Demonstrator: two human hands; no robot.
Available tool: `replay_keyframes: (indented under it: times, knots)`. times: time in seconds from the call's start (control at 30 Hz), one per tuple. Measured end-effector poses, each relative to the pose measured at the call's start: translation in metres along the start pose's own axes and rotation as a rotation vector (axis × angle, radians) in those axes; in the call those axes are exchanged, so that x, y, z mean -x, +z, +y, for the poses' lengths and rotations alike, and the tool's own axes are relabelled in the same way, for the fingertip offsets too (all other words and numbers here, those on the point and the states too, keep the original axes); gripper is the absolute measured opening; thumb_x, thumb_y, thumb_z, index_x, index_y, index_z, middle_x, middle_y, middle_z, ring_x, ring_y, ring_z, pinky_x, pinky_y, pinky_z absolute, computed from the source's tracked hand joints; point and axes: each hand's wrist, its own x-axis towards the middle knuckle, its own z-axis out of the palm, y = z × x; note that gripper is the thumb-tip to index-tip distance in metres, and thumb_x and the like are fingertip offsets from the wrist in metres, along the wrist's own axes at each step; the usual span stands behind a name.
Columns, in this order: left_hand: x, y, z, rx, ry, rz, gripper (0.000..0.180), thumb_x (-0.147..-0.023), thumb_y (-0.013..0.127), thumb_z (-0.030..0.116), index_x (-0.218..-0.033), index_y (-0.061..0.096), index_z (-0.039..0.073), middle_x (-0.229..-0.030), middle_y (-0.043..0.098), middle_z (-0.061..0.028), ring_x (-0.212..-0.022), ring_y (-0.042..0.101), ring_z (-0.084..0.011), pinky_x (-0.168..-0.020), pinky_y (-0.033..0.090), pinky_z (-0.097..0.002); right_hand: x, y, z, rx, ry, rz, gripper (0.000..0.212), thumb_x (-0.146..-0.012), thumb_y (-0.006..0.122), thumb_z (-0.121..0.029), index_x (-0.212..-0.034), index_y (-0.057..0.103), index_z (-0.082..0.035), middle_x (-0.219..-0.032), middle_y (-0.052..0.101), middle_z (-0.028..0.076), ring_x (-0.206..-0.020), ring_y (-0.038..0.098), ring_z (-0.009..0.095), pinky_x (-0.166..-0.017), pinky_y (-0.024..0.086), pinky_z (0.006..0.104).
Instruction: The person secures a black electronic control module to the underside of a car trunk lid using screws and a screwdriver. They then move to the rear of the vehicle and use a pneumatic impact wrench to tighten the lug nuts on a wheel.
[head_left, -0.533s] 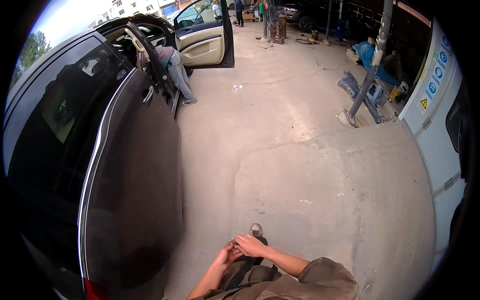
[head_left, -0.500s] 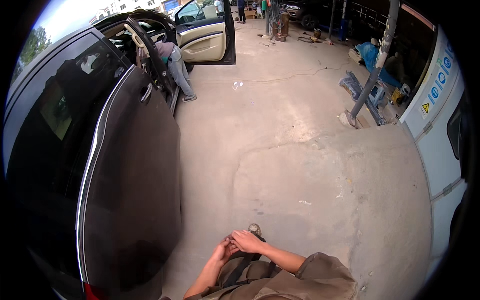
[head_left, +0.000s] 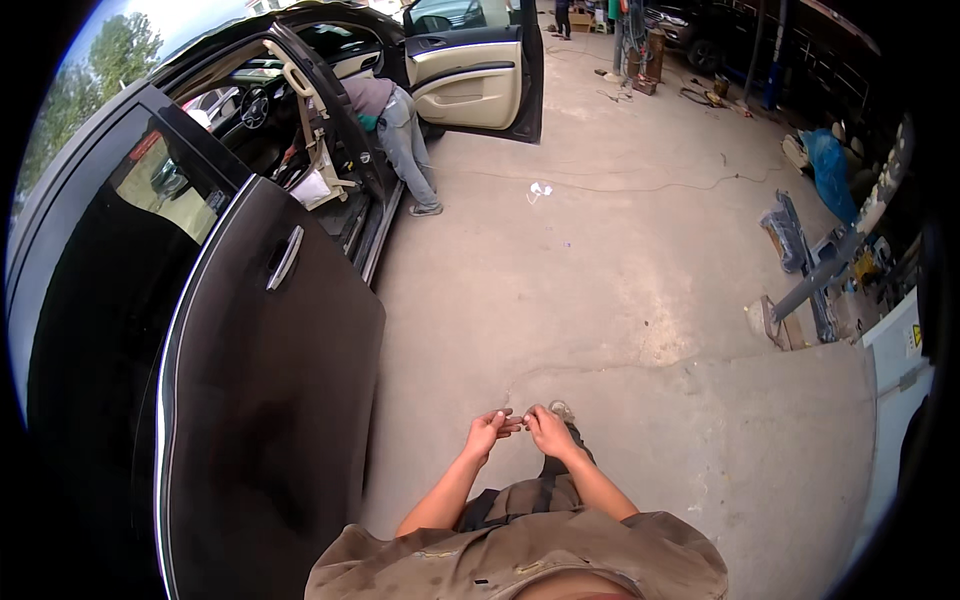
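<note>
My left hand [head_left: 484, 436] is held out in front of my waist with its fingers stretched and slightly apart. Close beside it, my right hand [head_left: 549, 434] has curled fingers, their tips meeting the left fingertips. Anything between the right fingers is too small to make out. Below both hands are my dark trousers and one shoe [head_left: 562, 411]. To my left stands a dark brown car [head_left: 290, 400]; its sliding side door [head_left: 285, 330], with a chrome handle [head_left: 286, 258], is nearest to my hands but apart from them.
A person in grey trousers [head_left: 405, 135] leans into the car beside its open front door [head_left: 475, 88]. White scraps [head_left: 538, 190] and a thin cable [head_left: 640, 188] lie on the concrete floor [head_left: 600, 300]. Rightward are a grey post [head_left: 820, 285], a blue sheet [head_left: 830, 175] and a white cabinet [head_left: 895, 380].
I have moved forward along the car, and the view has swung left. My hands, clasped together before, have parted, with only their fingertips meeting now.
</note>
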Motion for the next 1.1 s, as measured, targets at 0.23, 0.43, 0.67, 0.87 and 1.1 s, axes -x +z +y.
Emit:
replay_keyframes:
  times: [0.23, 0.43, 0.67, 0.87, 1.1]
  knots:
    - [-0.166, -0.053, 0.151, 0.254, 0.041, 0.383, 0.042, -0.109, 0.045, 0.029, -0.135, 0.055, -0.003, -0.125, 0.069, -0.0169, -0.107, 0.070, -0.0253, -0.095, 0.054, -0.0379, -0.266, -0.079, 0.022, -0.071, 0.083, -0.277, 0.028, -0.102, 0.056, -0.027, -0.101, 0.061, 0.000, -0.080, 0.070, 0.011, -0.073, 0.070, 0.022, -0.069, 0.053, 0.0373]
    - [-0.280, -0.162, 0.223, 0.552, 0.083, 0.616, 0.042, -0.110, 0.044, 0.028, -0.137, 0.049, -0.004, -0.135, 0.062, -0.0199, -0.116, 0.066, -0.0306, -0.100, 0.053, -0.0427, -0.489, -0.040, 0.039, -0.116, 0.061, -0.375, 0.029, -0.097, 0.065, -0.029, -0.103, 0.065, -0.001, -0.074, 0.067, 0.009, -0.064, 0.064, 0.019, -0.064, 0.050, 0.0351]
    - [-0.509, -0.333, 0.256, 0.741, -0.004, 0.767, 0.035, -0.109, 0.042, 0.023, -0.134, 0.052, 0.001, -0.131, 0.065, -0.0146, -0.114, 0.066, -0.0285, -0.094, 0.053, -0.0422, -0.759, 0.091, 0.075, -0.228, 0.142, -0.360, 0.023, -0.092, 0.072, -0.022, -0.102, 0.070, -0.002, -0.070, 0.064, 0.003, -0.060, 0.059, 0.013, -0.058, 0.048, 0.0317]
    - [-0.617, -0.454, 0.365, 0.901, 0.010, 0.726, 0.021, -0.106, 0.042, 0.028, -0.102, 0.052, 0.010, -0.093, 0.063, -0.0072, -0.080, 0.064, -0.0231, -0.079, 0.055, -0.0421, -0.914, 0.128, -0.038, -0.417, 0.194, -0.597, 0.023, -0.093, 0.075, -0.022, -0.098, 0.070, 0.000, -0.077, 0.064, 0.000, -0.069, 0.057, 0.008, -0.065, 0.047, 0.0250]
    - [-0.743, -0.583, 0.473, 1.102, 0.228, 0.869, 0.028, -0.109, 0.041, 0.033, -0.094, 0.051, 0.012, -0.083, 0.059, -0.0040, -0.071, 0.060, -0.0202, -0.075, 0.054, -0.0424, -1.141, 0.230, -0.072, -0.389, 0.154, -0.773, 0.024, -0.095, 0.071, -0.014, -0.114, 0.072, 0.001, -0.091, 0.071, 0.005, -0.083, 0.063, 0.009, -0.074, 0.050, 0.0252]
